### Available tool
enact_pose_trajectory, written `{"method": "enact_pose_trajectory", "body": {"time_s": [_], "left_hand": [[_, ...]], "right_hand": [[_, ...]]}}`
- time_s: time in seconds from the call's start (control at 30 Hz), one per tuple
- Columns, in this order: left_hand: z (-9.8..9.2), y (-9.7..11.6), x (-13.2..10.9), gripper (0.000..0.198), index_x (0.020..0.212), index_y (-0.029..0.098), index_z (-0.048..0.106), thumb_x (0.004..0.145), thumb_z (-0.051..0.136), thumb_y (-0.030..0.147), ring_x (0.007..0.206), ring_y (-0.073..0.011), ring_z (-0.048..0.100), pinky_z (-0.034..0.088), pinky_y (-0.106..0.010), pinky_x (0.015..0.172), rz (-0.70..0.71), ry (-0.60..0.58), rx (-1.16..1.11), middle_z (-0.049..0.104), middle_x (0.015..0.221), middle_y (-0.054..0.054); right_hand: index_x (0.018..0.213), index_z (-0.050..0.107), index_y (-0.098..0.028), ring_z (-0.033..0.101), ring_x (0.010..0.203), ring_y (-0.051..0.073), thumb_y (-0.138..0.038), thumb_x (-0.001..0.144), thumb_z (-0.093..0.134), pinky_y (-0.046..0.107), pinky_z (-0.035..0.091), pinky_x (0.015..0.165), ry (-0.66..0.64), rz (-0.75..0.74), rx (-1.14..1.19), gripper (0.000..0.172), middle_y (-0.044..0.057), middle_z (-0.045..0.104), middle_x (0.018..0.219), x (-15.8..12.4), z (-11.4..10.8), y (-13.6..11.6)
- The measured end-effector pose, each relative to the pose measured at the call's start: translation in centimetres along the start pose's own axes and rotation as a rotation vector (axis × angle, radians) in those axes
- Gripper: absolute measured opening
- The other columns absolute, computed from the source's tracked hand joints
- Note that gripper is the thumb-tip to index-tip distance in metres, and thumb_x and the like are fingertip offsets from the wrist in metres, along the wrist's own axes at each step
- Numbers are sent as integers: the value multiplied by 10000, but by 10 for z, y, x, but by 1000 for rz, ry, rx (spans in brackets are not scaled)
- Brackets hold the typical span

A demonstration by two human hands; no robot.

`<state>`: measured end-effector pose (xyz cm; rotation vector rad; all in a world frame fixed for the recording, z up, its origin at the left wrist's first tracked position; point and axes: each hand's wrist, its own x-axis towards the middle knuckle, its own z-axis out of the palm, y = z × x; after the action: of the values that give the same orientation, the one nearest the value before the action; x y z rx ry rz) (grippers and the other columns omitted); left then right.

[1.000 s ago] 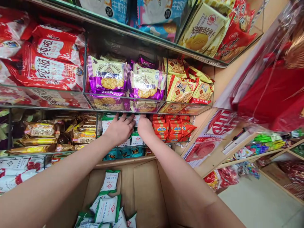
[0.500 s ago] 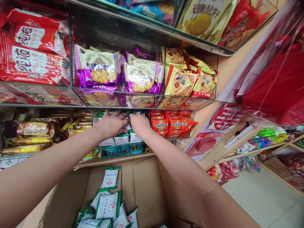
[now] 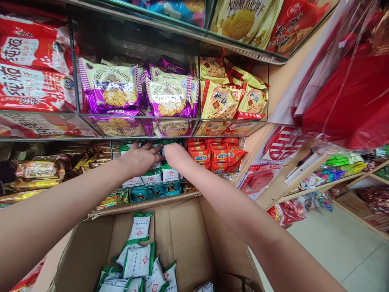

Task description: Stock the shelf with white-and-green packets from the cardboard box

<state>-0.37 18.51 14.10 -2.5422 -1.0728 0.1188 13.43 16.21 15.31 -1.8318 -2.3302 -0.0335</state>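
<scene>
The tiered shelving with clear fronts (image 3: 60, 139) fills the far side. Near us, just in front of it, gapes a deep brown cardboard box (image 3: 187, 231). Both bare arms reach over the box into a lower compartment, between brown-and-gold wrapped snacks (image 3: 38, 169) on the left and small shiny red-orange packets (image 3: 199, 156) on the right.

The left hand (image 3: 141, 157) lies with its fingers spread over the goods there. The right hand (image 3: 175, 153) is bent inward, its fingers out of sight, so I can't tell whether it is pinching anything.

Under and around the hands sit small white plastic packets with green ends (image 3: 170, 173), lined up at the compartment's front edge; how deep they go is hidden. By my reckoning that section is well stocked, while a loose heap of matching white-and-green packets (image 3: 138, 261) remains in the box, mostly toward its left.

Compared with half a second ago, the whole view has swung a little, so the shelf goods appear farther left. The right hand shows less of its fist now, tucked deeper in; the left is spread in much the same spot. The heap in the box looks unchanged.
</scene>
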Motion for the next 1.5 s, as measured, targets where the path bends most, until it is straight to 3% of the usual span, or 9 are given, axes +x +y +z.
{"method": "enact_pose_trajectory", "body": {"time_s": [0.2,0.4,0.5,0.67,0.8,0.93,1.03,1.2,1.5], "left_hand": [[1,-1,-3,492,1199,310,498,728,579,198,1235,-371,323,284,-617,915,-17,44,-25,356,1403,-103],[-10,15,-23,441,1217,233,487,777,506,197,1262,-375,264,265,-600,943,0,207,-87,297,1417,-155],[-11,46,-50,353,1162,220,539,844,386,221,1285,-296,254,277,-488,1000,81,264,-157,334,1403,-125],[34,115,-109,300,1063,319,590,845,405,228,1226,-207,383,338,-399,1001,218,100,-714,479,1317,-28],[79,146,-139,279,1053,336,600,819,462,274,1146,-213,481,390,-372,963,-32,-32,-1179,561,1235,-30],[97,157,-151,246,1008,334,631,795,507,330,1085,-230,533,404,-361,947,-208,-50,-1320,643,1108,-38],[98,161,-152,240,989,333,642,766,556,355,1052,-236,552,401,-362,945,-324,-64,-1461,656,1078,-40],[85,168,-137,501,1135,240,523,673,659,378,982,-231,584,502,-341,793,-465,-96,-1811,597,1161,-87],[46,172,-126,267,941,213,650,710,650,346,627,-108,548,501,-231,600,-710,-70,-2168,637,706,28]], "right_hand": [[913,592,-123,627,760,223,-223,846,378,300,470,641,83,-164,-16,245,109,654,814,-90,9,-5],[822,668,-148,649,721,243,-403,643,604,259,438,442,-775,-498,36,318,120,681,811,-181,101,12],[740,682,-165,661,687,238,-272,661,584,258,408,389,-940,-450,-10,165,109,691,782,-206,147,20],[867,664,-177,657,789,238,-235,674,514,262,483,507,-889,-387,110,251,107,688,844,-219,168,24],[1104,562,-192,631,888,253,-220,618,496,294,510,618,-831,-348,213,491,126,647,1005,-216,162,28],[900,628,-294,633,887,224,-221,592,559,267,496,658,-800,-391,378,324,43,675,902,-218,162,28],[698,595,-250,649,791,266,-171,602,532,304,476,569,-661,-279,441,139,61,666,753,-217,156,27],[999,413,-248,611,663,139,-324,824,367,215,448,469,-443,-80,754,197,12,603,840,-199,124,22],[720,421,-189,390,456,71,-401,865,332,170,311,396,-9,249,1148,273,-50,384,548,-180,112,-1]]}}
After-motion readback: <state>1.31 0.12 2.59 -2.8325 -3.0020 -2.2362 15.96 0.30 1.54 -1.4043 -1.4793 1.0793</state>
